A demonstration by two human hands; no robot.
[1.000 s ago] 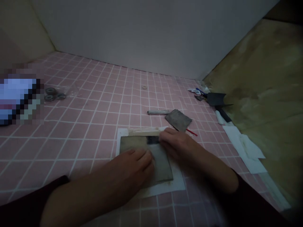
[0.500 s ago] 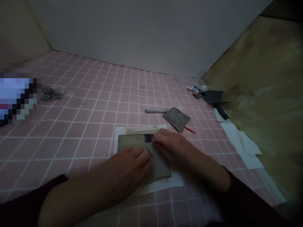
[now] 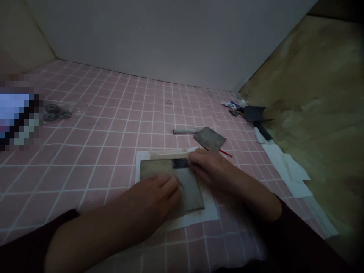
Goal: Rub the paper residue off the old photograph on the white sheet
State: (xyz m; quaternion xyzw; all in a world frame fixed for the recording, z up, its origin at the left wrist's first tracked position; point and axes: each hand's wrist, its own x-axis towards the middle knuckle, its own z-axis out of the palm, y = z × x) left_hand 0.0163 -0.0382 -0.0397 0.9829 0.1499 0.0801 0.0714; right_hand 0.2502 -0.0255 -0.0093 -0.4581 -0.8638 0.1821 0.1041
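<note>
A grey-beige flat sheet (image 3: 193, 193) lies on white paper (image 3: 212, 212) in front of me. Near its top edge is a dark patch (image 3: 179, 163), and a pale strip (image 3: 167, 156) runs just beyond that edge. My left hand (image 3: 160, 193) rests over the sheet's lower left part with its fingers curled together; whatever is under the fingertips is hidden. At the upper right corner, beside the dark patch, my right hand (image 3: 209, 165) has its fingers pinched, and I cannot make out anything between them.
Beyond the sheet lie a grey tube (image 3: 184, 131), a grey cloth square (image 3: 210, 138) and a red stick (image 3: 226, 153). A black scoop (image 3: 254, 113) and white paper pieces (image 3: 284, 167) are at right. Dark rings (image 3: 51, 108) and a pixelated screen (image 3: 13, 112) stand left.
My right hand has shifted slightly right, uncovering more of the dark patch and the sheet's right side. My left hand stays over the sheet. The view has moved slightly.
</note>
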